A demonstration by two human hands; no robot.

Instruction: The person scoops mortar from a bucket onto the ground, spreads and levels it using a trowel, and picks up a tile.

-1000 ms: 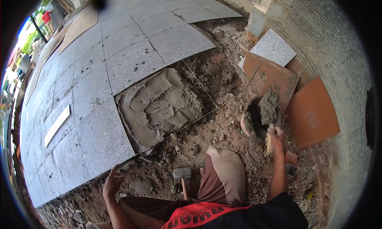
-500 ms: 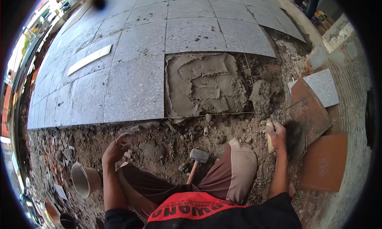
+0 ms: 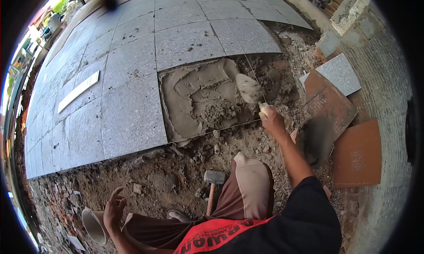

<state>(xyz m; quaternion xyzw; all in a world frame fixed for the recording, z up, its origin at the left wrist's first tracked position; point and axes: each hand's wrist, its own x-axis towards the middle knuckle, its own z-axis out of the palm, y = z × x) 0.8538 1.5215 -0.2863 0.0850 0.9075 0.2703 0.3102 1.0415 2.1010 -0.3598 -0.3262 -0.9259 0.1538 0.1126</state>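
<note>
My right hand is closed around the handle of a trowel, whose mortar-smeared blade is over the right part of the mortar bed. A loose heap of mortar lies on the bed near its front edge. Above my left knee my left hand hovers with fingers apart and curled a little, holding nothing, beside a pale bucket. A mallet with a wooden handle rests on the soil between my legs. Grey floor tiles border the bed on its left and far sides.
A string line runs along the bed's front edge. Brown tiles, a grey tile piece and a dark mortar-stained bucket are on the right. A white strip lies on the laid tiles.
My right hand has swung the trowel forward and left over the bed. A mortar heap now sits on the bed, and the lump beside it is gone. My left hand has dropped back.
</note>
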